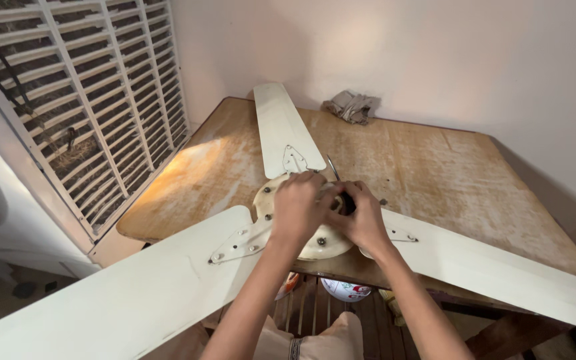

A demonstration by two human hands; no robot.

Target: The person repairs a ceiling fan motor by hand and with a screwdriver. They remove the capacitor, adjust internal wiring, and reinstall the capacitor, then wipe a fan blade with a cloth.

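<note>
Gripping the dark centre fitting (347, 202) of the ceiling fan motor hub (301, 223), the right hand (367, 219) closes around it while the left hand (298, 208) presses flat on the housing. Steady the hub on the wooden table (435, 173); a thin metal tool (333, 167) protrudes just behind, blades (281, 130) splayed outward.

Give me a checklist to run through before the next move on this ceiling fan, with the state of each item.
1. Both hands on the hub: ok. Left hand and right hand rest on the fan motor.
2. Fan lies flat on the wooden table: ok.
3. Blades within the table: not ok. The near blades overhang its edge.
4. Far blade bolted on: ok, bracket in place.
5. Part under the fingers: cannot tell, hidden.
6. Rag within reach: ok, at the wall.
</note>
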